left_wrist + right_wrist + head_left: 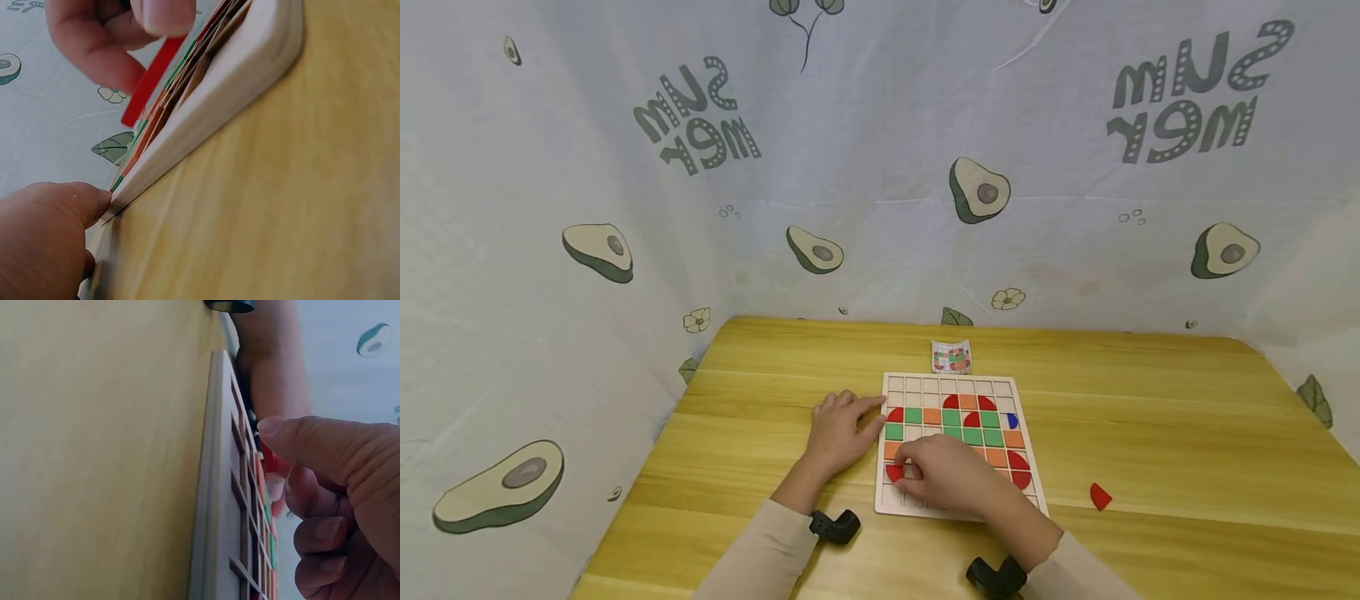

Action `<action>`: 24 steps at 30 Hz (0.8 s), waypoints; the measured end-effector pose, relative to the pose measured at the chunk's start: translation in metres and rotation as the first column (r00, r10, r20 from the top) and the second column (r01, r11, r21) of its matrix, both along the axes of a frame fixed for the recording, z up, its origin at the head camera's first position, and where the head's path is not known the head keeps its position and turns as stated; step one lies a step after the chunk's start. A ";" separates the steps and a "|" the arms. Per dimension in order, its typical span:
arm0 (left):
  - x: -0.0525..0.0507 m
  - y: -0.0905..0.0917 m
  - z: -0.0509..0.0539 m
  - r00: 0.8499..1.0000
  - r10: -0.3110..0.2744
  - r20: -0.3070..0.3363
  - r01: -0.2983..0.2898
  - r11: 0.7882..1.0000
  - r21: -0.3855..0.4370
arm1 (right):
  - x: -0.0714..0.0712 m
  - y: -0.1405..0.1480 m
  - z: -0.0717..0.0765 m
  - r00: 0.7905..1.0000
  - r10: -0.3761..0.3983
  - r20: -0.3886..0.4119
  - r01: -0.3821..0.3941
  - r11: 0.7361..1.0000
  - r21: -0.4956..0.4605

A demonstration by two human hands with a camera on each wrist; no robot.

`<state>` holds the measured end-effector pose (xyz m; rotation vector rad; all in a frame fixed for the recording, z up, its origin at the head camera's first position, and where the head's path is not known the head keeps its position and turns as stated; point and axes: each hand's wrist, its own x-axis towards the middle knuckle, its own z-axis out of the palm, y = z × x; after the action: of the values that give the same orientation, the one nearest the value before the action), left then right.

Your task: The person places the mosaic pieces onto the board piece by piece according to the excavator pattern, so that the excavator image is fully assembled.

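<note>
A pale gridded board (889,505) lies on the table with red, green, orange and blue flat pieces set in its squares. Over its lower left part, my right hand (951,475) pinches a red quarter-round piece (894,472) between thumb and forefinger. The left wrist view shows that red piece (149,87) edge-on and tilted, just above the board (206,122). My left hand (838,433) rests at the board's left side, fingers extended, a fingertip and thumb touching its edge. My right hand and forearm hide some middle and lower squares.
One loose red quarter-round piece (1100,497) lies on the wooden table (1187,433) to the right of the board. Behind the board is a small printed card (951,357) with a coloured grid pattern. An avocado-print cloth (895,150) hangs around the table's back and sides.
</note>
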<state>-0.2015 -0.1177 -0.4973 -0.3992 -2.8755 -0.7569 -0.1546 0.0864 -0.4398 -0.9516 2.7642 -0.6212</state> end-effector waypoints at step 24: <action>0.000 0.001 -0.001 1.000 0.004 0.004 -0.004 1.000 0.010 | 0.003 0.047 -0.001 0.980 -0.185 0.075 0.188 0.982 -0.024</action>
<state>-0.2019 -0.1168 -0.4979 -0.3908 -2.8742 -0.7717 -0.1520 0.1332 -0.4404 -0.6654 2.8067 -0.7136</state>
